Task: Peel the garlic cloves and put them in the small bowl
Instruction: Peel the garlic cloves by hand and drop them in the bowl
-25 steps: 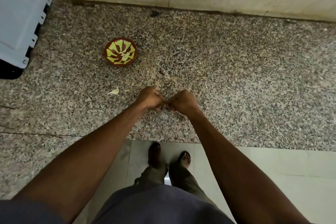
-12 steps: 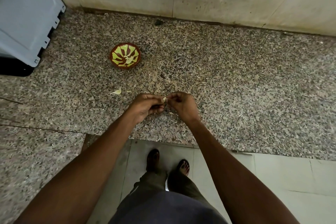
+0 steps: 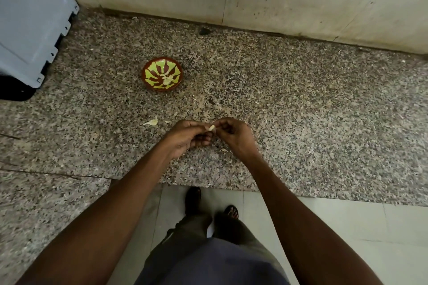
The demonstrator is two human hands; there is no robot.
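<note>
Both hands, left (image 3: 185, 137) and right (image 3: 234, 134), pinch one clove (image 3: 211, 127) between fingertips (bowl (image 3: 162, 74) well apart on the worktop (image 3: 301, 111)).

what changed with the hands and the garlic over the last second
The left hand and right hand were closed knuckle to knuckle, hiding the garlic clove. They have since turned and opened a little, and the clove now shows pinched between their fingertips. The bowl and the scrap of peel on the counter lie as before.
</note>
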